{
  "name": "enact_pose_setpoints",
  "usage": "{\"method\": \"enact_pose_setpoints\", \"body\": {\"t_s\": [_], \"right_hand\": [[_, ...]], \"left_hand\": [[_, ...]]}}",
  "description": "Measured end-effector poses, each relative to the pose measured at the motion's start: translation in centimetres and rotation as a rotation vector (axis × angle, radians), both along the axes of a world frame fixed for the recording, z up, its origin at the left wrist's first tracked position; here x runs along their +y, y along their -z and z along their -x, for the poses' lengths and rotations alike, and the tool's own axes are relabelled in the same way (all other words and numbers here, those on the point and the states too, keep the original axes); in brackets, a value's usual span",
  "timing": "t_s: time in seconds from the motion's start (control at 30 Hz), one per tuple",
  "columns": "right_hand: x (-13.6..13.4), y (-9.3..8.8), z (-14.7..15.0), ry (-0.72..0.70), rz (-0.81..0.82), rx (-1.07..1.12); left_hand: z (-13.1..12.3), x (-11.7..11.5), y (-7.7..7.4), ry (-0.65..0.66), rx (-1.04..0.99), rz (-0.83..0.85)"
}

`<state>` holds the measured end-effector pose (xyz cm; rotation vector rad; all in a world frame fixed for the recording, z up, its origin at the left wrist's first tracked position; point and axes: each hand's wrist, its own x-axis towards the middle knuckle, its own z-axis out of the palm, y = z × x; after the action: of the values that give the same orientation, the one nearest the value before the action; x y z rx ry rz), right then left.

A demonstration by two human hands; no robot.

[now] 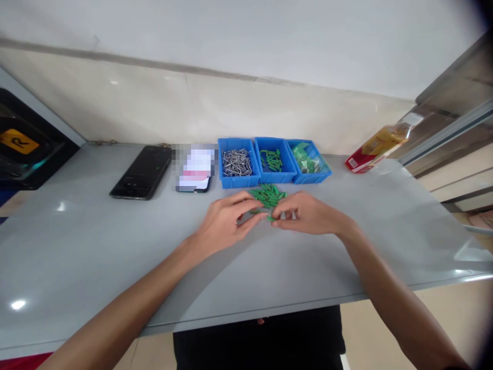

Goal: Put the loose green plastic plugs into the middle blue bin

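Just ahead of the hands, a loose pile of green plugs lies on the grey table. The left hand and the right hand come together at the near edge of this pile. Both hands are half closed, and their fingers curl and almost meet in the middle. Some green plugs lie under or between the fingertips, and small silver bits show near both hands, but they are blurred, so I cannot tell exactly what each hand is gripping.

Farther ahead of the hands, three blue bins stand side by side, touching each other. The left bin holds many nails, the middle bin holds more green plugs, and the right bin holds a clear bag with green things inside. The pile is just in front of the middle bin.

Left of the bins, a black phone lies on the table, and beside it is a second phone with a blurred paper on it. Right of the hands, well apart, a plastic bottle lies on its side.
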<state>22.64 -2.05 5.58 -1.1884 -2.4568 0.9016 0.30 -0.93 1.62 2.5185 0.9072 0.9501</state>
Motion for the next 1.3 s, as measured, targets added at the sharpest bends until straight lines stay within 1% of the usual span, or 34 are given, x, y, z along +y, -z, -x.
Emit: {"method": "enact_pose_setpoints", "body": {"t_s": [0.1, 0.13, 0.17, 0.2, 0.23, 0.33, 0.37, 0.4, 0.47, 0.53, 0.63, 0.7, 0.8, 0.83, 0.9, 0.97, 1.03, 1.13, 1.3], "right_hand": [[-0.1, -1.7, -1.5, -0.011, 0.232, 0.013], [-0.1, -2.0, -1.8, -0.010, 0.282, 0.017], [-0.1, -2.3, -2.0, 0.010, 0.297, 0.042], [0.1, -2.4, -2.1, 0.056, 0.272, 0.092], [0.3, -2.4, -2.0, 0.130, 0.208, 0.163], [1.3, -1.7, -1.4, 0.455, -0.135, 0.384], [1.6, -1.3, -1.2, 0.566, -0.256, 0.410], [1.9, -0.9, -1.1, 0.646, -0.340, 0.401], [2.3, -0.2, -1.3, 0.708, -0.355, 0.373], [2.4, 0.2, -1.6, 0.699, -0.333, 0.324], [1.9, 0.5, -1.7, 0.608, -0.317, 0.210], [1.5, 0.6, -1.2, 0.488, -0.281, 0.139], [0.8, 1.1, 0.2, 0.259, -0.227, 0.084], [0.6, 1.4, 0.6, 0.202, -0.224, 0.077], [0.3, 1.9, 1.5, 0.144, -0.243, 0.071], [0.2, 2.4, 2.1, 0.131, -0.271, 0.064], [0.1, 2.7, 2.4, 0.137, -0.283, 0.057], [0.2, 3.0, 2.5, 0.169, -0.280, 0.062], [0.3, 3.6, 2.3, 0.225, -0.282, 0.100]], "left_hand": [[0.0, 0.1, 0.3, -0.042, 0.095, -0.078], [0.1, 0.1, 0.4, -0.068, 0.143, -0.109], [0.1, 0.2, 0.6, -0.088, 0.192, -0.133], [0.2, 0.2, 0.8, -0.098, 0.238, -0.146], [0.2, 0.3, 0.9, -0.099, 0.274, -0.149], [0.4, 0.5, 1.2, -0.085, 0.319, -0.113], [0.4, 0.6, 1.2, -0.080, 0.319, -0.093], [0.5, 0.6, 1.2, -0.080, 0.316, -0.071], [0.5, 0.7, 1.2, -0.090, 0.313, -0.027], [0.5, 0.8, 1.2, -0.104, 0.314, -0.006], [0.4, 0.6, 1.1, -0.101, 0.323, -0.017], [0.3, 0.5, 1.1, -0.106, 0.314, -0.035], [0.3, 0.5, 0.9, -0.101, 0.244, -0.020], [0.3, 0.5, 0.9, -0.090, 0.205, 0.001], [0.3, 0.6, 0.8, -0.065, 0.120, 0.047], [0.3, 0.7, 0.7, -0.045, 0.052, 0.069], [0.3, 0.7, 0.6, -0.037, 0.004, 0.056], [0.1, 0.6, 0.6, -0.024, -0.061, 0.033], [0.0, 0.4, 0.5, 0.043, -0.163, 0.023]]}}
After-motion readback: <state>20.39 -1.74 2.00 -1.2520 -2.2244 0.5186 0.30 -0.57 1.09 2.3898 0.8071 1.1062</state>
